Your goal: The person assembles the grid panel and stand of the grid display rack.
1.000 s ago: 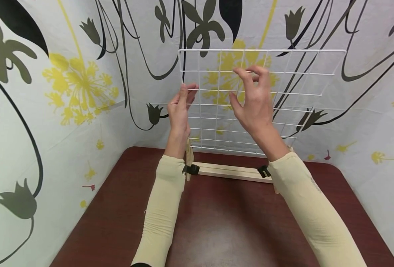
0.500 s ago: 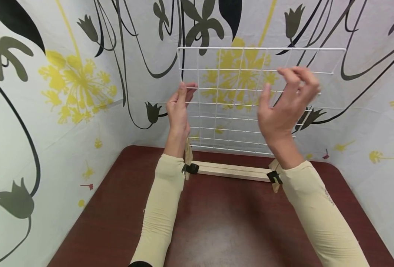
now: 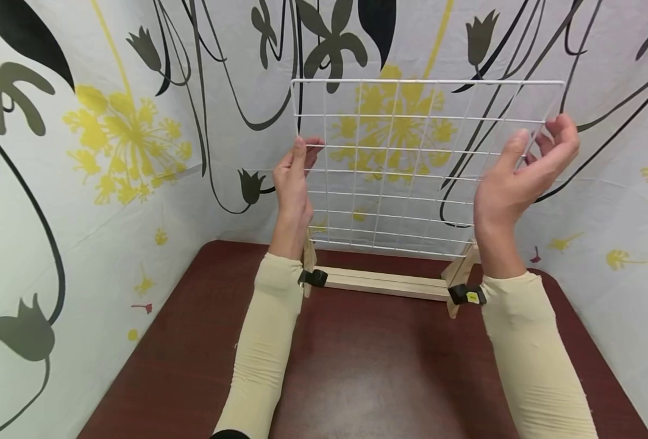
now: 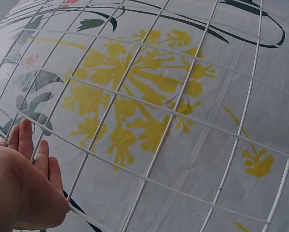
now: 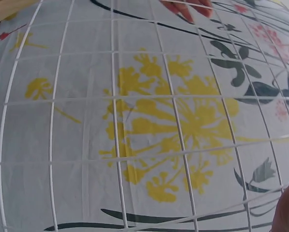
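Note:
A white wire grid panel (image 3: 388, 148) stands upright at the back, leaning away, its lower end at a wooden frame (image 3: 384, 284). My left hand (image 3: 293, 186) holds its left edge, thumb on the near side and fingertips reaching behind the wires. On the opposite edge, my right hand (image 3: 512, 183) has its fingers curled round the side wire, the thumb on the near side. In the left wrist view, the left hand (image 4: 28, 181) lies against the outer wires. The right wrist view shows mostly grid (image 5: 174, 96), with a bit of the right hand (image 5: 287, 212) at the corner.
Black clamp-like pieces (image 3: 315, 278) sit at both ends of the frame's crossbar, the right one (image 3: 464, 294) with a yellow label. A dark red-brown table (image 3: 367, 366) lies beneath. Flower-patterned cloth (image 3: 137, 244) surrounds the table at the left, back and right.
My right hand has moved rightward from the middle of the grid to its right edge, its fingers now round the side wire. The left hand and the grid have stayed nearly in place.

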`<state>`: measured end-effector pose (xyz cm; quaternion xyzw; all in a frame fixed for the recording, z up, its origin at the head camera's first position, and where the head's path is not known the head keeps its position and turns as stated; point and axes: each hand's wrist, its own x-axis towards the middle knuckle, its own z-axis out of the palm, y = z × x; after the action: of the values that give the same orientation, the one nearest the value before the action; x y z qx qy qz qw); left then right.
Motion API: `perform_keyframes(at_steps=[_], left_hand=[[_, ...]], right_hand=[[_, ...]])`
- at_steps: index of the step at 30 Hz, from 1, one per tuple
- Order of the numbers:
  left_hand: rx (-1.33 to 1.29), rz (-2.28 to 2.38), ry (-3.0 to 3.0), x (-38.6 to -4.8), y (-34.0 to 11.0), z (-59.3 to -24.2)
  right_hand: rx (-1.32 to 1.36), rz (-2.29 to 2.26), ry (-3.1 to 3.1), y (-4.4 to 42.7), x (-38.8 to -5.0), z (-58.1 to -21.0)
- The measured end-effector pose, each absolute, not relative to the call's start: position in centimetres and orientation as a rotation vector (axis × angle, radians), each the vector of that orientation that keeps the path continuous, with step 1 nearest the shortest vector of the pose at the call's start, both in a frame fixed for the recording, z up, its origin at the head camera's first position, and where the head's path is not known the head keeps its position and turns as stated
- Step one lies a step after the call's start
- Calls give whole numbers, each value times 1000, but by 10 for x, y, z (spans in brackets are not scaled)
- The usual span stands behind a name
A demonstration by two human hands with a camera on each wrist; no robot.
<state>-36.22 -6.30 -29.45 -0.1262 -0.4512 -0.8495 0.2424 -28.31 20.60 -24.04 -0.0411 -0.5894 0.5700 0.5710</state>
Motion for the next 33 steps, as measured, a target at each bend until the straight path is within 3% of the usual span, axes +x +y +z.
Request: perform_keyframes(at_steps=[15,33], left_hand=[[-308,-2347,-1272,-361,-66,-293],[-280,-2395,-1332,-377,-69,-323]], right_hand=[[20,1991,-948,239,-298,-241],[83,2134,-941,258,-317,-269]])
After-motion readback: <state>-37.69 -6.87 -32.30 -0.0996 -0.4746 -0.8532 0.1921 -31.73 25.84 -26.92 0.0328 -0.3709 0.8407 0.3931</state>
